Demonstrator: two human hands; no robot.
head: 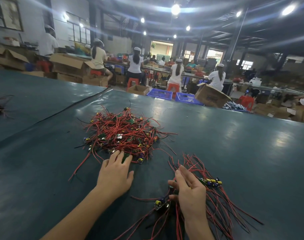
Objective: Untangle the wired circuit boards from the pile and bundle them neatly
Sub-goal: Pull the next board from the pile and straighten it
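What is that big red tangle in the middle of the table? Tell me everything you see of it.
The pile is a low mound of thin red wires, with a few black ones, tangled around small green circuit boards carrying yellow and blue parts. It lies on the dark green table, wire ends straying outward. The left hand touches its near edge. A smaller bundle in the right hand sits apart.

One wide-angle head view looks forward and down, close over the table (234,144).
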